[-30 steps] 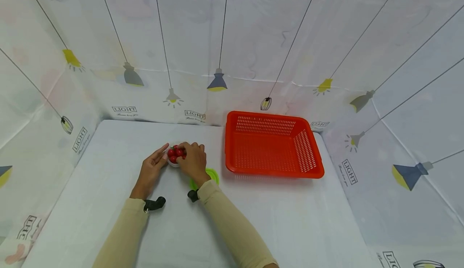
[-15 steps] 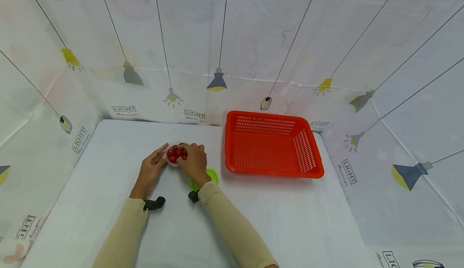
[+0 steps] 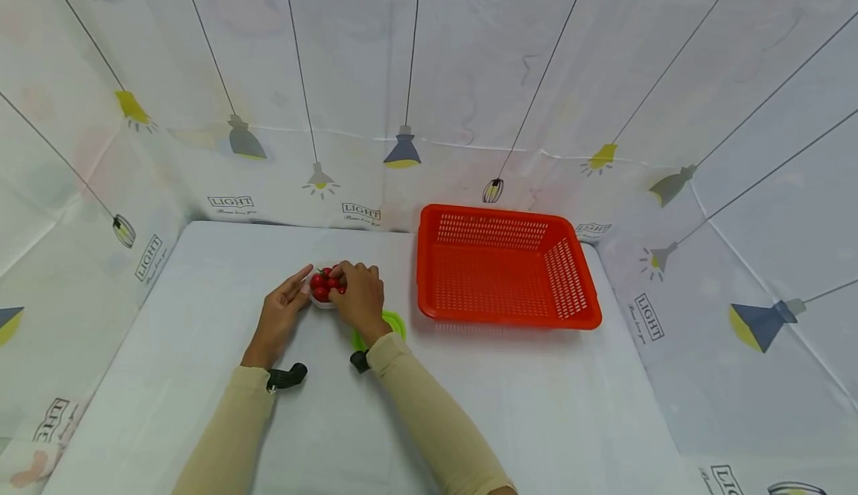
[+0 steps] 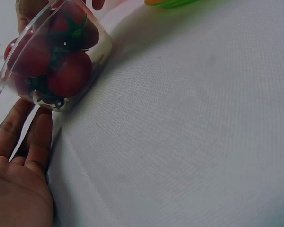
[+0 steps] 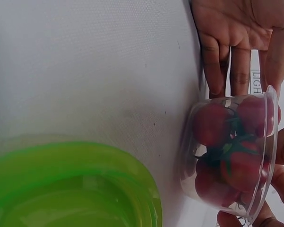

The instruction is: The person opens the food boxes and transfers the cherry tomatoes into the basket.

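Note:
A clear plastic tub [image 5: 189, 175] of red cherry tomatoes [image 3: 321, 294] with green stems stands on the white table, left of centre. My left hand [image 3: 276, 322] is at its left side, fingers nearly straight against the wall, as the left wrist view shows. From the right, my right hand [image 3: 362, 303] reaches over the rim, thumb and forefinger bent around a tomato at the top of the pile; the other fingers are partly hidden. In the right wrist view the tub looks well filled, with the rim [image 5: 270, 156] uncovered.
A lime-green round plastic piece with a raised rim [image 5: 146, 189] lies under my right wrist, partly hidden by it. A red perforated basket [image 3: 492, 320] stands to the right at the back of the table. A printed curtain [image 3: 462, 108] rises behind.
Both hands stay at the tub. The right fingers shift only slightly over the tomatoes; the basket and the green piece stay in place.

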`<action>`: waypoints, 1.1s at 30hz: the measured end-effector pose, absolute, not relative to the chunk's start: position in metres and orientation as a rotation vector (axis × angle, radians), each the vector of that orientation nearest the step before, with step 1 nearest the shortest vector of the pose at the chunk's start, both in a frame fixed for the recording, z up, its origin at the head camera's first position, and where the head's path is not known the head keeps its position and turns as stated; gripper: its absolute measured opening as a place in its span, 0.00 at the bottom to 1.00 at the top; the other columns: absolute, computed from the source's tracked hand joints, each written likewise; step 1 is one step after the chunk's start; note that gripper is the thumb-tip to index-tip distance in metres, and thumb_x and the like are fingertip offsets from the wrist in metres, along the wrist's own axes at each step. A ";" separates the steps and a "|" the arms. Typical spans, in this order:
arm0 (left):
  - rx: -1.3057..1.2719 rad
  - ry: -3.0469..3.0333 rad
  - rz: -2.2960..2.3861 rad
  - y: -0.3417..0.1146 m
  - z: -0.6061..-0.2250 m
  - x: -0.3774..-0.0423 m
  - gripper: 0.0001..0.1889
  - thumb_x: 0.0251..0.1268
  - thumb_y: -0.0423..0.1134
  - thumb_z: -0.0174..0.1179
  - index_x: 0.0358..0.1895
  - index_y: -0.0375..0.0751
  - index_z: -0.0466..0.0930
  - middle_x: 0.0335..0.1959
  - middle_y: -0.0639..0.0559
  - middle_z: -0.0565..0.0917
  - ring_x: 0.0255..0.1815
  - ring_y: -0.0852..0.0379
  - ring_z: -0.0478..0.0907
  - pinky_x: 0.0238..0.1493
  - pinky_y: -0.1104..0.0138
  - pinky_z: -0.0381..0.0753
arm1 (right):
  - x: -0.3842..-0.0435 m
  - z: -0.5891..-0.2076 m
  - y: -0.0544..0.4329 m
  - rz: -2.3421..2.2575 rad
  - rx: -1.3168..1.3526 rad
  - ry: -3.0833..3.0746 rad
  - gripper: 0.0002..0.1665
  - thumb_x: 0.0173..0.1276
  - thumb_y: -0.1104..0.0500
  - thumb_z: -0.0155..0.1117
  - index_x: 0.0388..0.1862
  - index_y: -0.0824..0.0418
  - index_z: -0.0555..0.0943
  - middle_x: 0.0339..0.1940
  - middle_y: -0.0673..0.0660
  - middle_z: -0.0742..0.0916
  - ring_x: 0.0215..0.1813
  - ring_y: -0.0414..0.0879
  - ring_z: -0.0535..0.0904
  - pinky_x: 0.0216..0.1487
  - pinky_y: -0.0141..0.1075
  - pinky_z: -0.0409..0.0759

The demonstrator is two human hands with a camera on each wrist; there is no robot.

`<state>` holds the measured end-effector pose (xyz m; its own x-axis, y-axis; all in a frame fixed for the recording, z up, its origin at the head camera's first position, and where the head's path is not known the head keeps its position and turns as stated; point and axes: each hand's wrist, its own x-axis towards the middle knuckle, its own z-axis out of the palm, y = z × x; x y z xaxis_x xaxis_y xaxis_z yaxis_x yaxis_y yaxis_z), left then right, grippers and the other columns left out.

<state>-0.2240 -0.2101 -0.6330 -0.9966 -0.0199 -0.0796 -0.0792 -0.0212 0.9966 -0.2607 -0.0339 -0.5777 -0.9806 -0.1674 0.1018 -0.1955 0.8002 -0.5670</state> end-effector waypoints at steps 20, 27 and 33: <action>-0.131 2.191 2.180 -0.209 -0.632 -0.224 0.29 0.84 0.51 0.56 0.83 0.56 0.66 0.83 0.47 0.68 0.83 0.54 0.65 0.63 0.83 0.75 | -0.259 -0.580 -0.034 1.011 0.280 -2.934 0.13 0.74 0.54 0.71 0.54 0.48 0.83 0.44 0.47 0.83 0.51 0.45 0.71 0.52 0.37 0.73; -0.127 2.199 2.167 -0.208 -0.630 -0.222 0.30 0.84 0.51 0.56 0.83 0.54 0.65 0.83 0.47 0.68 0.84 0.52 0.64 0.63 0.83 0.75 | -0.258 -0.583 -0.033 1.015 0.295 -2.912 0.13 0.74 0.54 0.72 0.55 0.48 0.83 0.44 0.47 0.83 0.50 0.45 0.71 0.53 0.38 0.73; -0.136 2.201 2.168 -0.207 -0.629 -0.221 0.30 0.84 0.50 0.56 0.83 0.55 0.65 0.84 0.48 0.68 0.85 0.51 0.63 0.63 0.83 0.75 | -0.257 -0.585 -0.034 1.008 0.280 -2.910 0.13 0.74 0.54 0.72 0.55 0.47 0.83 0.44 0.46 0.83 0.49 0.45 0.73 0.54 0.41 0.71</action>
